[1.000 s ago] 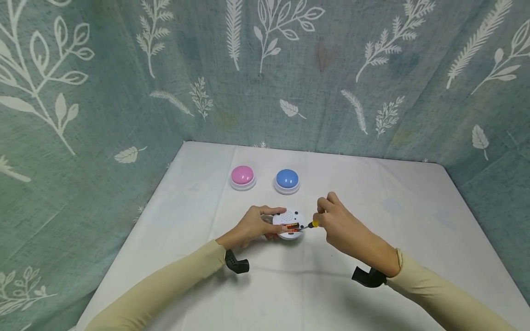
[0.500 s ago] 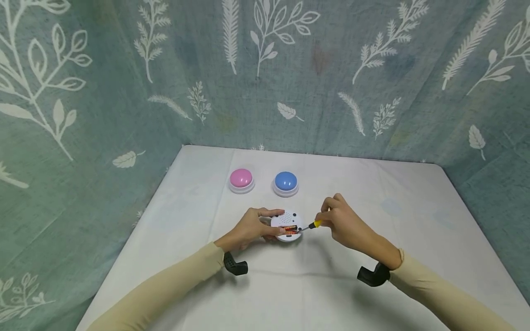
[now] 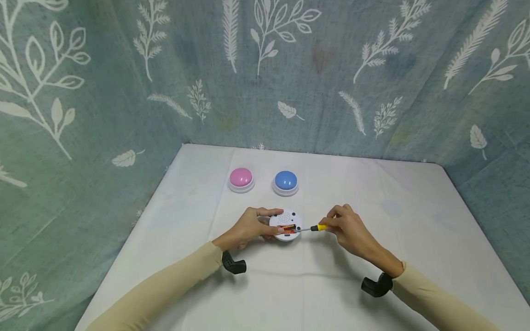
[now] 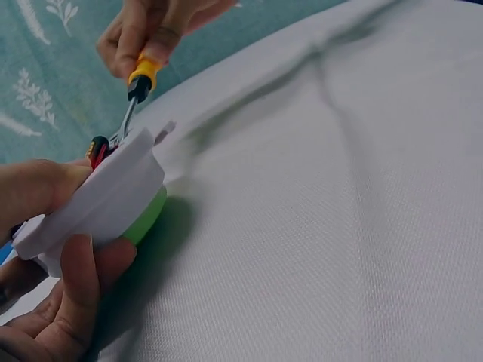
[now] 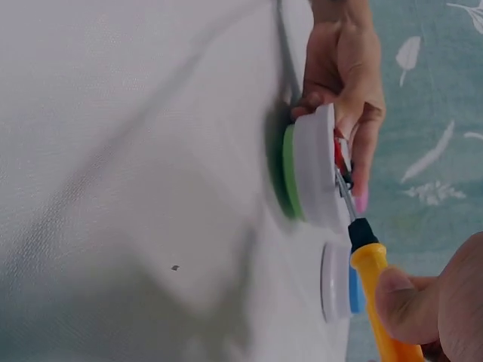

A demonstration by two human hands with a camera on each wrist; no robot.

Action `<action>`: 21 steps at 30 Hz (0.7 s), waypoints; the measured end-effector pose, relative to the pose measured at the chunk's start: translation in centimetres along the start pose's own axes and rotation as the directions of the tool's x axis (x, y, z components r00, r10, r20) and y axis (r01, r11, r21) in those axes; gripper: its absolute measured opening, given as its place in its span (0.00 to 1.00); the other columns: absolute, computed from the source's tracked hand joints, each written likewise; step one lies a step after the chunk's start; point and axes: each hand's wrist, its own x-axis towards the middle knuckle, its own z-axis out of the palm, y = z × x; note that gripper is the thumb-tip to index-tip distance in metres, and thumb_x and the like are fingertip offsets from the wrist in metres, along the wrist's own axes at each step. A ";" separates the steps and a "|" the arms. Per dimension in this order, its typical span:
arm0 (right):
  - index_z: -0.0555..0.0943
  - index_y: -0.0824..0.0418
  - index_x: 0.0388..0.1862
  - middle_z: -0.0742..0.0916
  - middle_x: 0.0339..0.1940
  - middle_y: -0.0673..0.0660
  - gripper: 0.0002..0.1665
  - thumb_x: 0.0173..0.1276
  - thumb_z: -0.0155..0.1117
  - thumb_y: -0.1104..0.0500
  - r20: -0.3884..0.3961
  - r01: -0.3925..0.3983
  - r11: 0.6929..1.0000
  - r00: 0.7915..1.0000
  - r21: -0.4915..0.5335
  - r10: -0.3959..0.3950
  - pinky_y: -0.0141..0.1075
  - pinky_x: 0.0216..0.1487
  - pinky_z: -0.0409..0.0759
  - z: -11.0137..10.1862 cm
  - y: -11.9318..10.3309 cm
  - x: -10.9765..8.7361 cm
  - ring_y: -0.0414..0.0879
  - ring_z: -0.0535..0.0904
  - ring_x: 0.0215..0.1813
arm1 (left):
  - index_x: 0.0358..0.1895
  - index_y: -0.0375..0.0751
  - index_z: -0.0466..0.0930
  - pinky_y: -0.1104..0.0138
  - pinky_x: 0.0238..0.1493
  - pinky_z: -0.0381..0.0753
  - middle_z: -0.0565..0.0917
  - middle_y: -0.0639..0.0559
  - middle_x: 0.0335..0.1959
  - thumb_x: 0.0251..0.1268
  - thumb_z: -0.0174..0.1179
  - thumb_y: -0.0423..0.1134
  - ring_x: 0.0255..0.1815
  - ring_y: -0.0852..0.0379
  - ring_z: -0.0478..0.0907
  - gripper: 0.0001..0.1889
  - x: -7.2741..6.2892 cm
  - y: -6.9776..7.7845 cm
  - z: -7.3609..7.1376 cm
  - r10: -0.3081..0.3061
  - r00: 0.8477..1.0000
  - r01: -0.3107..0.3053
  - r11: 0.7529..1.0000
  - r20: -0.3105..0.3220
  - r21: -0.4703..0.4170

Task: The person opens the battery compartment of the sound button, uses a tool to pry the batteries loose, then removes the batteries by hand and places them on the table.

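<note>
My left hand (image 3: 252, 225) grips a round white push button (image 3: 285, 217) with its underside up, its green dome facing the table in the left wrist view. Its battery compartment is uncovered, with red-and-black batteries (image 3: 288, 228) inside, and my left thumb lies over their near end. Between the fingers of my right hand (image 3: 349, 230) is the yellow handle of a screwdriver (image 3: 320, 227). The metal shaft points left, and its tip reaches the batteries' right end in the compartment. In the right wrist view the screwdriver (image 5: 370, 279) slants up to the opened side of the button.
Behind the hands stand a pink button (image 3: 241, 178) and a blue button (image 3: 285, 181), both dome up on the white table (image 3: 207, 294). A patterned green cloth (image 3: 248, 101) hangs behind and at the sides. A tiny dark speck (image 5: 174, 268) lies on the tablecloth.
My right hand has dropped lower and slightly right, so the screwdriver lies flatter, its tip still at the batteries. My left hand keeps its hold on the white button.
</note>
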 end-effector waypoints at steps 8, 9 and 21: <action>0.92 0.60 0.39 0.78 0.36 0.50 0.16 0.58 0.74 0.78 -0.038 0.153 0.984 0.987 -0.086 -0.157 0.34 0.37 0.71 -0.9 -1.1 0.7 0.46 0.65 0.40 | 0.63 0.52 0.85 0.62 0.32 0.87 0.77 0.45 0.60 0.51 0.82 0.36 0.31 0.49 0.88 0.32 0.0 0.5 0.1 -0.003 1.000 0.003 1.000 -0.020 0.029; 0.91 0.60 0.38 0.78 0.37 0.51 0.18 0.57 0.74 0.79 -0.031 0.188 0.975 0.981 -0.121 -0.193 0.35 0.37 0.71 -1.2 -1.5 0.9 0.47 0.65 0.40 | 0.63 0.51 0.85 0.62 0.32 0.87 0.77 0.44 0.60 0.51 0.81 0.36 0.31 0.49 0.88 0.32 0.0 0.6 0.1 -0.002 1.000 0.002 0.999 -0.023 0.033; 0.89 0.63 0.34 0.77 0.34 0.56 0.19 0.49 0.72 0.83 0.123 0.316 0.877 0.949 -0.362 -0.291 0.38 0.42 0.70 -2.6 -5.2 3.0 0.51 0.64 0.40 | 0.62 0.53 0.85 0.62 0.33 0.87 0.76 0.44 0.62 0.50 0.82 0.34 0.31 0.49 0.88 0.32 -0.1 0.5 0.1 -0.016 0.999 0.017 0.999 -0.039 0.027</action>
